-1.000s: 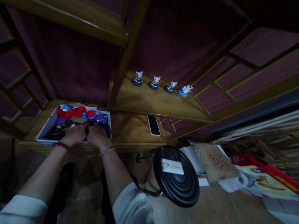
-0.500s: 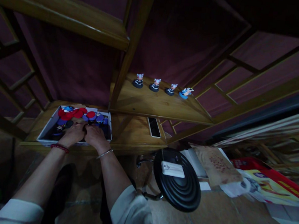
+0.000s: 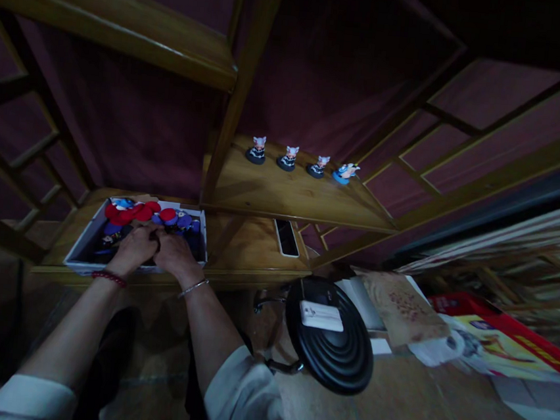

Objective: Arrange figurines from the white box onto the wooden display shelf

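Note:
A white open box (image 3: 84, 236) stands on the lower wooden shelf, holding several small figurines with red bases (image 3: 134, 213), purple-blue ones (image 3: 183, 221) and dark ones. Both hands reach down into it, side by side and close together. My left hand (image 3: 135, 249), with a dark red bead bracelet at the wrist, has its fingers curled down among the figurines. My right hand (image 3: 176, 256), with a silver bangle, bends its fingers in towards the left. Both look closed at the fingertips, where a small dark thing may be; the fingers and shadow hide what it is.
On the raised shelf (image 3: 281, 197) stand three figurines with black bases (image 3: 289, 159) and one with a blue base (image 3: 345, 173). A phone (image 3: 287, 238) lies below. A black round stool (image 3: 340, 354) carries a white object (image 3: 322, 316). Packaging (image 3: 499, 350) lies right.
The whole view has shifted slightly. Both hands stay close together in the box, with only a small shift of the fingers; the figurines on the raised shelf have not moved.

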A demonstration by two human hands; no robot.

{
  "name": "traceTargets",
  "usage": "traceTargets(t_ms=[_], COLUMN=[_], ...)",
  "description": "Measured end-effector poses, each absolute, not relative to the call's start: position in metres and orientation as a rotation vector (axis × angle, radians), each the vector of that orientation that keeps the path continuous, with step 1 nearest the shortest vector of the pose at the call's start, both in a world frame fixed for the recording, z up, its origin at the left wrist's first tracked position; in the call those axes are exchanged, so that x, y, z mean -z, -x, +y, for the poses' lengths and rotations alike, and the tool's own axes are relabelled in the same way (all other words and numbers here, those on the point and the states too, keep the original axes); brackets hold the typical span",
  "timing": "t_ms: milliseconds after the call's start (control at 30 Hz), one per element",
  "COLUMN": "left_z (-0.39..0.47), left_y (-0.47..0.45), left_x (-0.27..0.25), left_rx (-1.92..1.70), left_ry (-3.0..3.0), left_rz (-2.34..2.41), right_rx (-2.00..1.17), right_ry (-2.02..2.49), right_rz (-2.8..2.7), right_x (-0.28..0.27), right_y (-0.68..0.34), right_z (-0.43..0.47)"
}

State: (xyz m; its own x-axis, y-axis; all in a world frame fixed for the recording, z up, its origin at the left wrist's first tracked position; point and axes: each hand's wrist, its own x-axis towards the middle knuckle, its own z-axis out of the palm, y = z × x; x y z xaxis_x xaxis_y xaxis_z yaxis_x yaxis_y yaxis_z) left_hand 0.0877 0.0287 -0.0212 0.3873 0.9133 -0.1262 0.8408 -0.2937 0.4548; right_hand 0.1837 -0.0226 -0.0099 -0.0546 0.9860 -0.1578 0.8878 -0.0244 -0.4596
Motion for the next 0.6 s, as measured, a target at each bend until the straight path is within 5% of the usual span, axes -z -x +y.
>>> traceTargets(t_ms=[600], left_z=[0.034], left_y=[-0.093], left_x=[0.033], left_rx=[-0.339], left_ry=[-2.109], left_rz=[1.503], right_rx=[-0.676], right_ry=[1.996], right_rz=[-1.990], right_x=[0.009], right_y=[-0.189], right_z=[-0.024])
